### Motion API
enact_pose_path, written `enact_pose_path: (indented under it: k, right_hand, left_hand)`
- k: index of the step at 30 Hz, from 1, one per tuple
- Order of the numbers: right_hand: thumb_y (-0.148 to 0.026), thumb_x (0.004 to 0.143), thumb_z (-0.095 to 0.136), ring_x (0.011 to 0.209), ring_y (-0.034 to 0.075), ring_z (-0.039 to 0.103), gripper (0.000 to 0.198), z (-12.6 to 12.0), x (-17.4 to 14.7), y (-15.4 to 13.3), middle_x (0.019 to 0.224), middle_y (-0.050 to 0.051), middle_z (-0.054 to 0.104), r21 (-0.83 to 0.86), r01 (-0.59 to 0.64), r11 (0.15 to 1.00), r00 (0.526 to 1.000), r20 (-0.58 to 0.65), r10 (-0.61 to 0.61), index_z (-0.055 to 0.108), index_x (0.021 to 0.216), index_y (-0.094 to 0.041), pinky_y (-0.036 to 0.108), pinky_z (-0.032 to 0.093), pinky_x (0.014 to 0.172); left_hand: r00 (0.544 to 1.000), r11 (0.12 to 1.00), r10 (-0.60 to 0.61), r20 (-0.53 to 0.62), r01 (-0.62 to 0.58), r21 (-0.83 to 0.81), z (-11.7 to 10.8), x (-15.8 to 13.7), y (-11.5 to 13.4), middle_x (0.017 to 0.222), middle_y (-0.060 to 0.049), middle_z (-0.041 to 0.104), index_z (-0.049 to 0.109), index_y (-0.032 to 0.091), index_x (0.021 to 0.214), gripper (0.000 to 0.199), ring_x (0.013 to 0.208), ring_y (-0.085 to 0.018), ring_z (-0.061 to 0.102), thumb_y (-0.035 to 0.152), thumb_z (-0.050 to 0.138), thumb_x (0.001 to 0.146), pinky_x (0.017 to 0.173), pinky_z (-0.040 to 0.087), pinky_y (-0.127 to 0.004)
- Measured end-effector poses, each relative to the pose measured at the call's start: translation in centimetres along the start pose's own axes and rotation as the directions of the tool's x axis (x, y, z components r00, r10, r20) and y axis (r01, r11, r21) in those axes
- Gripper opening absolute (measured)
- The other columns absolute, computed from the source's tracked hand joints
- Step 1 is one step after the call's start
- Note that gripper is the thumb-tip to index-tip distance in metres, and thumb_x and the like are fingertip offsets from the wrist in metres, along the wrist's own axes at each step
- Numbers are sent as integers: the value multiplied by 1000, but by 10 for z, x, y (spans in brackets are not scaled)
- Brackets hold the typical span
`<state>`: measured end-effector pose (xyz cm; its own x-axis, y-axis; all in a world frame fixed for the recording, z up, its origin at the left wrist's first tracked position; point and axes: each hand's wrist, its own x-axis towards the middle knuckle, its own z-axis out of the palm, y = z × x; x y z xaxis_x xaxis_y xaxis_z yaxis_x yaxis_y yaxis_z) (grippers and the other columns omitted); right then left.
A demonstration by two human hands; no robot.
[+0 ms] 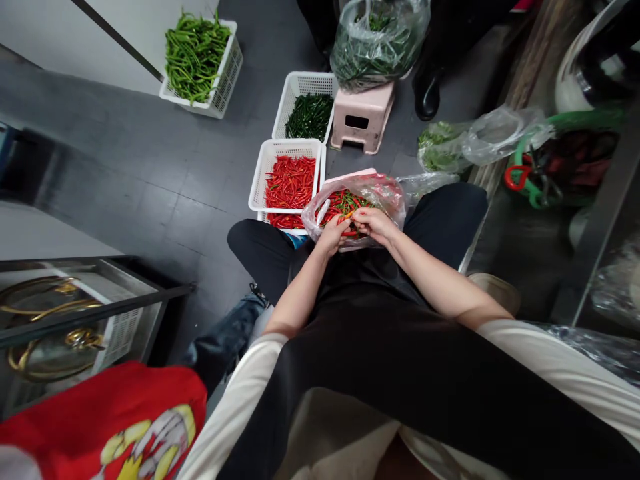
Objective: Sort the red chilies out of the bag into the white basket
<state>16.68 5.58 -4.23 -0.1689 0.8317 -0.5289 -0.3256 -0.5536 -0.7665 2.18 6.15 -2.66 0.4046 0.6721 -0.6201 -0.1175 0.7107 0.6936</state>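
An orange-red chili pepper (pixel 349 216) is pinched between my two hands, just above an open clear plastic bag (pixel 395 200). My left hand (pixel 334 235) closes its fingertips on one end of it, and my right hand (pixel 374 223) has the other end. Inside the bag lie red chilies with green stems (pixel 345 200), partly covered by my hands. Left of the bag, a white basket (pixel 255 190) of loose red chilies (pixel 293 181) is stacked on another container of red chilies (pixel 285 221).
Beyond are a white basket (pixel 283 100) of dark green chilies and a pink stool (pixel 363 107) bearing a bulging plastic bag (pixel 380 57). A basket of long green peppers (pixel 197 57) stands farther left. Red-handled scissors (pixel 517 177) lie at right. A person in red (pixel 115 413) is close on my left.
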Motion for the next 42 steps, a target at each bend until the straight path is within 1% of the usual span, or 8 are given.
enact_pose_path:
  k: [3, 10, 16, 23, 26, 31, 38, 42]
  right_hand:
    - [-39, 62, 73, 43, 5, 32, 31, -3, 0, 2, 51, -4, 45, 51, -53, 997, 996, 74, 49, 53, 64, -16, 19, 20, 41]
    - [-36, 68, 68, 54, 9, 47, 25, 5, -17, -9, 56, -2, 53, -234, 229, 945, 963, 194, -185, 56, 61, -16, 20, 33, 49]
    - [-34, 62, 71, 50, 9, 49, 26, 4, -30, -9, 66, 0, 60, -10, -82, 997, 997, -15, 82, 57, 76, -17, 19, 35, 42]
    - [-54, 76, 60, 41, 5, 34, 40, 20, -32, -1, 50, -4, 47, -260, 89, 961, 994, -35, -101, 49, 63, -17, 18, 20, 37]
    - [-51, 74, 64, 39, 5, 30, 43, 25, -29, -1, 45, -6, 41, -273, 117, 955, 992, -1, -122, 43, 57, -18, 18, 18, 38]
    - [-48, 76, 64, 37, 3, 17, 39, 31, -28, 0, 49, -10, 33, 134, -80, 988, 943, 330, 32, 38, 68, -20, 17, 16, 37]
    - [-39, 63, 75, 41, 3, 25, 34, 10, -18, -8, 51, -10, 37, -102, 14, 995, 991, -133, -27, 57, 82, -18, 17, 13, 39]
    - [-39, 62, 72, 42, 4, 25, 31, 5, -9, -8, 50, -9, 37, -170, 45, 985, 994, -86, -60, 62, 79, -16, 19, 14, 41]
  left_hand:
    - [1000, 999, 15, -16, -15, -35, 2, -1, 1, 53, 10, 37, 45, 19, 95, 27, 34, 1, 22, 34, 63, 81, 38, 7, -17]
    - [973, 999, 32, -227, -36, -12, 1, 8, -2, 53, 10, 35, 47, 19, 96, 14, 35, -1, 25, 27, 54, 86, 38, 14, -17]
    - [877, 962, 254, -408, -186, 199, -5, 14, -6, 59, 6, 43, 53, 19, 98, 12, 46, -5, 37, 25, 51, 89, 48, 33, -18]
    - [748, 850, 496, -441, -314, 423, -10, 15, -6, 76, -1, 55, 56, 18, 89, 8, 73, -12, 53, 22, 59, 83, 71, 44, -23]
    - [847, 930, 356, -395, -279, 238, -6, 13, -9, 64, 4, 47, 54, 18, 86, 12, 55, -7, 45, 28, 60, 84, 56, 40, -19]
    - [983, 978, 130, -129, -149, -146, 0, 8, -7, 59, 6, 40, 53, 16, 89, 26, 42, -1, 33, 39, 63, 81, 39, 25, -14]
    - [999, 981, -4, 46, 12, -193, -3, -2, 6, 59, 8, 36, 50, 17, 89, 26, 40, 1, 25, 39, 62, 83, 36, 13, -9]
    - [994, 992, -20, 108, 34, -124, -1, -5, 6, 60, 8, 37, 46, 18, 87, 31, 41, 0, 26, 41, 64, 80, 36, 12, -10]
